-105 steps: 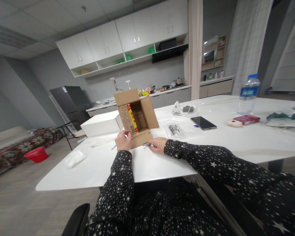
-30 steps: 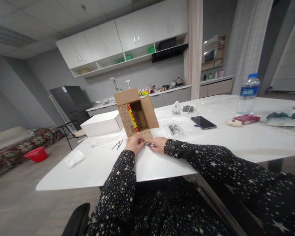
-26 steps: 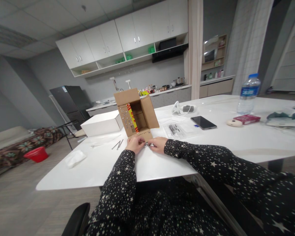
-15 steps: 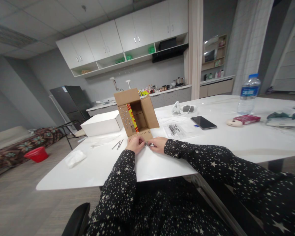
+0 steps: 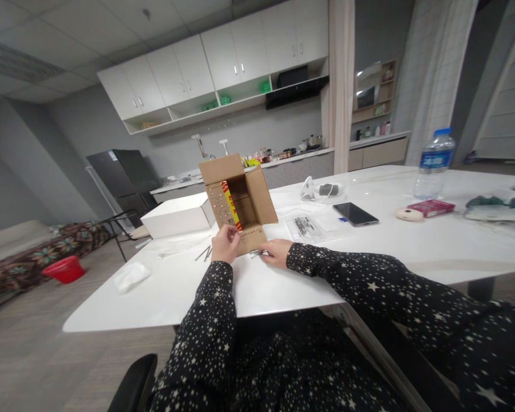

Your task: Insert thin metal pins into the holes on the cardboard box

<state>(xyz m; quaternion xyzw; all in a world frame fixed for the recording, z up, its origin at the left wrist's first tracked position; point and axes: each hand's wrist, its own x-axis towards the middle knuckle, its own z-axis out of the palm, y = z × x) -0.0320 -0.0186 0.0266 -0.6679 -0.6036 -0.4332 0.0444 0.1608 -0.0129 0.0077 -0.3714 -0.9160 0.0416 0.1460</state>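
My left hand (image 5: 226,244) is raised in a pinch in front of an open cardboard box (image 5: 261,197); what its fingertips hold is too small to make out. Small metallic studs dot the box's left flap, and a row of dots runs along its front flap. Low on the table, my right hand (image 5: 277,253) is closed, its fingertips on a few small metal screws (image 5: 254,253) by the box's front edge. Longer metal screws or nails (image 5: 203,253) lie left of the box, partly behind my left hand.
On the white table (image 5: 189,303) are a white box (image 5: 178,214), a crumpled tissue (image 5: 131,277), a clear bag of small parts (image 5: 306,229), a phone (image 5: 355,214), a pink box (image 5: 431,208) and a water bottle (image 5: 435,163). A red basin (image 5: 64,269) stands on the floor.
My left hand has lifted from the small screws and moved up and left to the box's front. My right hand has stayed by the screws.
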